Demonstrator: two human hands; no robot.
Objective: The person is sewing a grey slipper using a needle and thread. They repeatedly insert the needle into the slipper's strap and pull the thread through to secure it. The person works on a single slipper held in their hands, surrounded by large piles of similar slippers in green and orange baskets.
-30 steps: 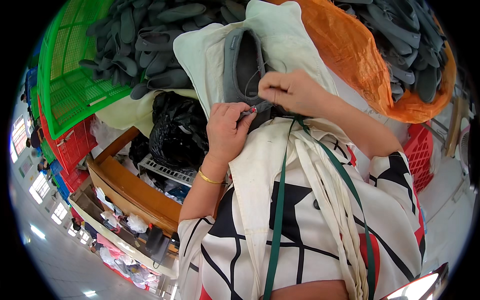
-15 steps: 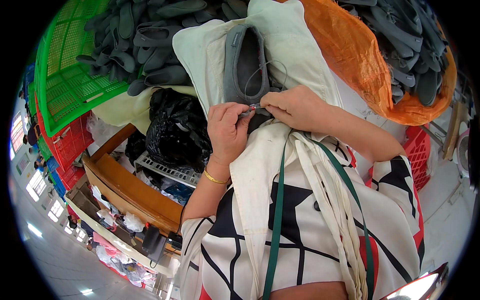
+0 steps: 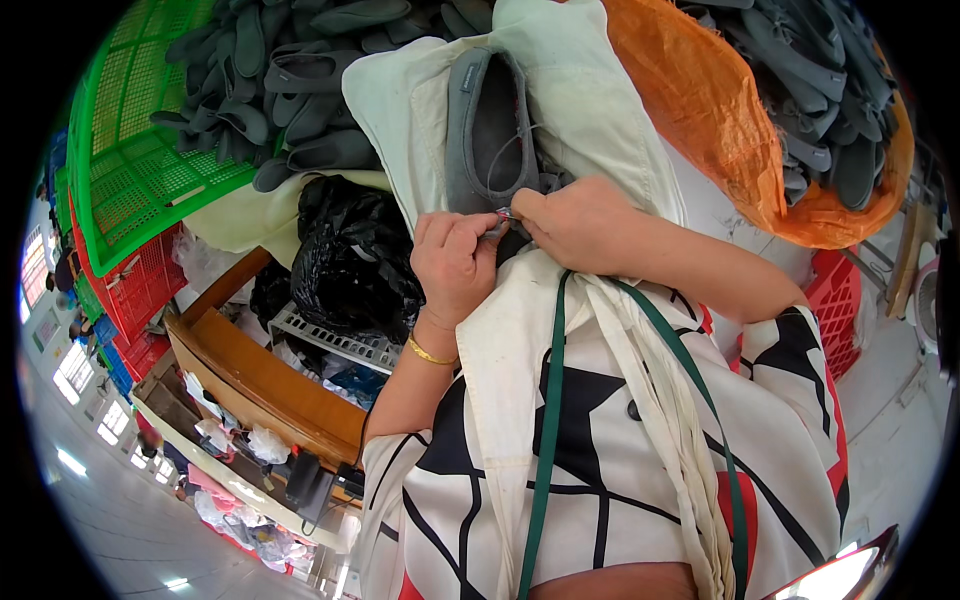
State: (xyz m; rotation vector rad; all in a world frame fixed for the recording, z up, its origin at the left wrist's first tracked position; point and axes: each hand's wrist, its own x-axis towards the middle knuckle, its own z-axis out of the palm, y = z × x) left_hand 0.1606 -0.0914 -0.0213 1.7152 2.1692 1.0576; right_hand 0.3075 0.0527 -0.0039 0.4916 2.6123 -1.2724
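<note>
A grey felt slipper (image 3: 464, 135) lies on a pale cloth cushion (image 3: 585, 95) in front of me, its opening facing up and its near end at my fingertips. My left hand (image 3: 452, 262) is closed in a pinch at that end. From the right, my right hand (image 3: 580, 224) meets it, also pinching, the fingertips of both almost touching. Between them shows a small shiny bit with some red, too small to name. A thin grey thread (image 3: 497, 160) loops over the slipper's opening. What lies under my fingers is hidden.
Piled grey slippers (image 3: 310, 105) and a green crate (image 3: 150, 150) are at the far left. An orange sack (image 3: 690, 90) of slippers stands far right. Nearer left are a black plastic bag (image 3: 350, 250) and a wooden drawer or bench (image 3: 260, 370). A red basket (image 3: 835, 310) is at right.
My right hand has shifted slightly, its fingers now bent more over the slipper's near end. The thread loop, wide and reaching past the slipper's right side before, now looks smaller.
</note>
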